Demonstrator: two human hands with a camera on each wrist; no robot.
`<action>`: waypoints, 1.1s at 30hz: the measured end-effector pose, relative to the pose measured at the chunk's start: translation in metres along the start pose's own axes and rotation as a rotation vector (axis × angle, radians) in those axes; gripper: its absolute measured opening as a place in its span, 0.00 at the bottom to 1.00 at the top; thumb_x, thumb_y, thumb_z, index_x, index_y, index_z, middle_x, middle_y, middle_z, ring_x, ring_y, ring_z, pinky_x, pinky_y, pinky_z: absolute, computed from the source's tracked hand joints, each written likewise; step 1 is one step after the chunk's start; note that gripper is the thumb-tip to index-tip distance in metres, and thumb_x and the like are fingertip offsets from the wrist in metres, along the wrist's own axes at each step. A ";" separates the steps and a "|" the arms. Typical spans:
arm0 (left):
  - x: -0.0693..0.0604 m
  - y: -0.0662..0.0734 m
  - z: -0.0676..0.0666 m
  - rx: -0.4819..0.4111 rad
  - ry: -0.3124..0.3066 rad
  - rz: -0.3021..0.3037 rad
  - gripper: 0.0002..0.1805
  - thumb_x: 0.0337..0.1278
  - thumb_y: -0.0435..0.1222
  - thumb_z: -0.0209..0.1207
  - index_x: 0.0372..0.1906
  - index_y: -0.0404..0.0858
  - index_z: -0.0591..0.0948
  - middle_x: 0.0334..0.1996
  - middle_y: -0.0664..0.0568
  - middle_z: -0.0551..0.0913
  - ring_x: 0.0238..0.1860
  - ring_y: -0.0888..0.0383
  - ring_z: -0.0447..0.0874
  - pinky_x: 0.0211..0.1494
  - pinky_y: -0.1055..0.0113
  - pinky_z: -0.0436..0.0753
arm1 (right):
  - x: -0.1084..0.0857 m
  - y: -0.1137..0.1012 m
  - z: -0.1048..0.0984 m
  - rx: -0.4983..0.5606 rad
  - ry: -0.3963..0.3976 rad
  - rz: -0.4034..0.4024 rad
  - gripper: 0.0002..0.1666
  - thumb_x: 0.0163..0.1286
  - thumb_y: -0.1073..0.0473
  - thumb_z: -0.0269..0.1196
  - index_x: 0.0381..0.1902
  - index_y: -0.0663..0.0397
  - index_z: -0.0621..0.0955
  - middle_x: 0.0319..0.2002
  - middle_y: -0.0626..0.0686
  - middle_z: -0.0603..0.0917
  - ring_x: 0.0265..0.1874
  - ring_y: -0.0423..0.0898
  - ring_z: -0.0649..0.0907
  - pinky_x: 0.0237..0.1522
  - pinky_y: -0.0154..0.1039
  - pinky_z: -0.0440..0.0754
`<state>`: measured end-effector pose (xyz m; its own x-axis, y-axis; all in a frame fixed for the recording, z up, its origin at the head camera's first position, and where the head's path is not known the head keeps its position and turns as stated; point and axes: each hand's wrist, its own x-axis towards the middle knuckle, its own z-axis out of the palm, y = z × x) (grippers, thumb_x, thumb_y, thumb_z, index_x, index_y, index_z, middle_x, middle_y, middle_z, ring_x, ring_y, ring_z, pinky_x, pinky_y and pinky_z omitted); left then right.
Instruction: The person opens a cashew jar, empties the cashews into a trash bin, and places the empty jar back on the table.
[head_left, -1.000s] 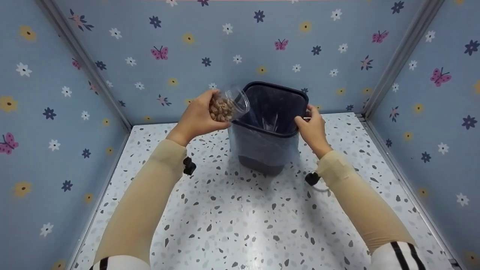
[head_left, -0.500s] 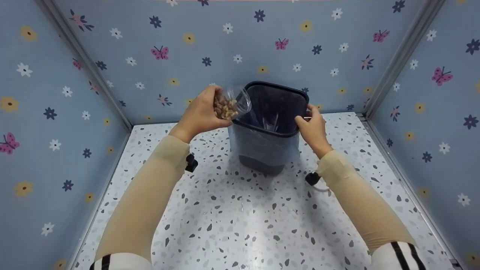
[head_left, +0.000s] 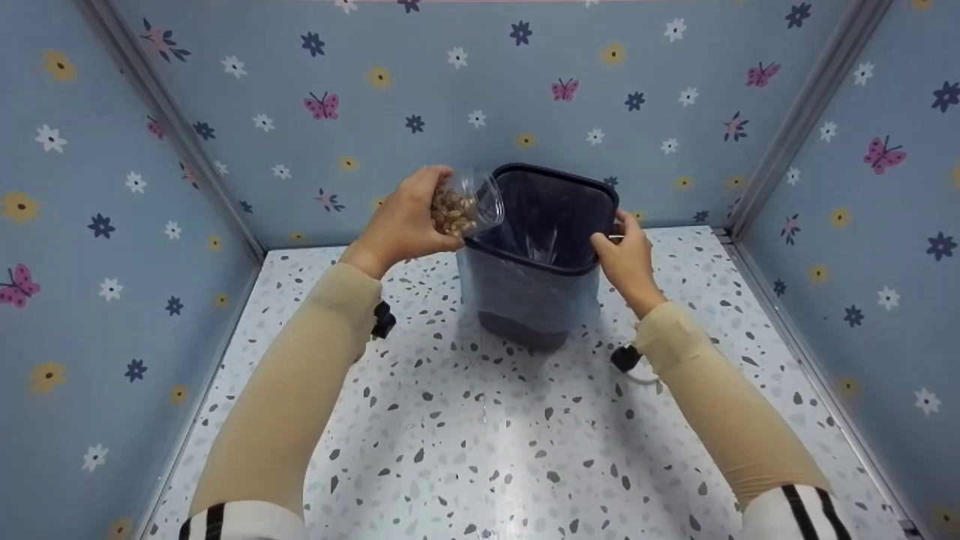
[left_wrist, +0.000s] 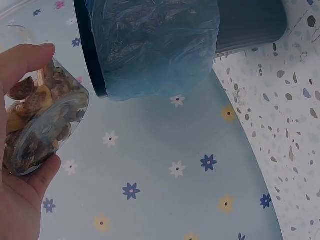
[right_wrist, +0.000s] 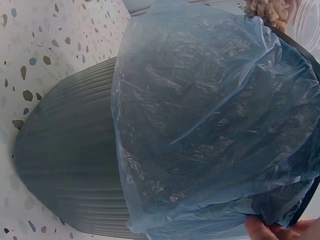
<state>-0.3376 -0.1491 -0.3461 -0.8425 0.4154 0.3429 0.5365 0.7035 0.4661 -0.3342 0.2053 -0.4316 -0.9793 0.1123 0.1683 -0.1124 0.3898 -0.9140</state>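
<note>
My left hand (head_left: pixel 409 221) grips a clear plastic jar (head_left: pixel 487 204), its fingers and thumb around the sides. Brown nut-like pieces (head_left: pixel 451 214) lie inside the jar, which is tipped sideways with its mouth toward the bin. Just right of it stands a dark trash can (head_left: pixel 517 330), upright, lined with a translucent blue bag (right_wrist: pixel 200 110) folded over its rim. At the can's right side my right hand (head_left: pixel 628 259) pinches the rim and bag edge between thumb and fingers. In the left wrist view the jar's base (left_wrist: pixel 50 132) faces the camera.
The can stands on a white speckled tabletop (head_left: pixel 480 450), close to the flowered back wall (head_left: pixel 480 90). Similar panels (head_left: pixel 112 300) with grey metal corner strips enclose the left and right sides.
My left hand has shifted slightly up and right with the jar, bringing its mouth a little closer over the can's left rim. The right hand and can have stayed put.
</note>
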 end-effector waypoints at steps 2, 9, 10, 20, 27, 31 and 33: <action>0.001 0.000 -0.001 0.007 -0.002 0.002 0.53 0.47 0.40 0.83 0.79 0.35 0.68 0.72 0.39 0.75 0.70 0.43 0.76 0.77 0.48 0.79 | 0.001 0.000 0.000 0.002 0.001 0.000 0.42 0.75 0.58 0.56 0.84 0.61 0.64 0.70 0.67 0.79 0.63 0.59 0.84 0.61 0.51 0.85; 0.005 0.005 -0.005 0.043 -0.022 0.011 0.55 0.47 0.40 0.83 0.79 0.33 0.67 0.73 0.38 0.75 0.71 0.41 0.75 0.78 0.47 0.77 | 0.001 0.000 0.000 0.010 -0.009 0.010 0.43 0.75 0.58 0.56 0.85 0.61 0.61 0.71 0.66 0.78 0.64 0.58 0.83 0.61 0.50 0.85; 0.005 0.006 -0.006 0.046 -0.025 0.013 0.55 0.47 0.40 0.84 0.79 0.33 0.67 0.73 0.38 0.75 0.72 0.41 0.75 0.79 0.47 0.77 | 0.001 0.001 0.000 0.012 -0.011 0.012 0.44 0.75 0.58 0.56 0.85 0.61 0.61 0.71 0.66 0.78 0.64 0.58 0.83 0.62 0.50 0.85; 0.010 0.006 -0.006 0.072 -0.057 0.015 0.54 0.46 0.39 0.82 0.79 0.36 0.68 0.73 0.41 0.76 0.71 0.43 0.74 0.78 0.47 0.78 | 0.002 0.003 0.001 0.011 -0.005 -0.003 0.43 0.75 0.58 0.56 0.85 0.64 0.61 0.71 0.68 0.78 0.65 0.61 0.83 0.66 0.55 0.84; 0.011 0.008 -0.005 0.096 -0.076 0.010 0.52 0.47 0.38 0.82 0.79 0.39 0.69 0.73 0.41 0.76 0.71 0.44 0.74 0.77 0.45 0.79 | 0.001 0.004 0.001 0.013 -0.003 0.002 0.43 0.75 0.59 0.56 0.85 0.64 0.61 0.71 0.68 0.78 0.65 0.59 0.83 0.65 0.53 0.84; 0.012 0.010 -0.006 0.104 -0.075 0.021 0.52 0.47 0.36 0.81 0.79 0.39 0.69 0.74 0.40 0.75 0.72 0.42 0.74 0.77 0.44 0.79 | 0.001 0.003 0.001 0.012 0.000 -0.003 0.43 0.75 0.59 0.56 0.84 0.64 0.62 0.72 0.68 0.78 0.65 0.60 0.83 0.65 0.54 0.84; 0.012 0.010 -0.007 0.106 -0.074 0.027 0.52 0.47 0.35 0.81 0.79 0.39 0.69 0.73 0.40 0.76 0.72 0.42 0.74 0.76 0.43 0.79 | 0.002 0.002 0.000 0.011 0.002 -0.005 0.43 0.75 0.59 0.56 0.84 0.64 0.62 0.72 0.68 0.78 0.65 0.60 0.83 0.65 0.54 0.84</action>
<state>-0.3418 -0.1411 -0.3319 -0.8311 0.4738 0.2912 0.5545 0.7467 0.3674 -0.3365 0.2062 -0.4335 -0.9784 0.1120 0.1740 -0.1195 0.3804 -0.9171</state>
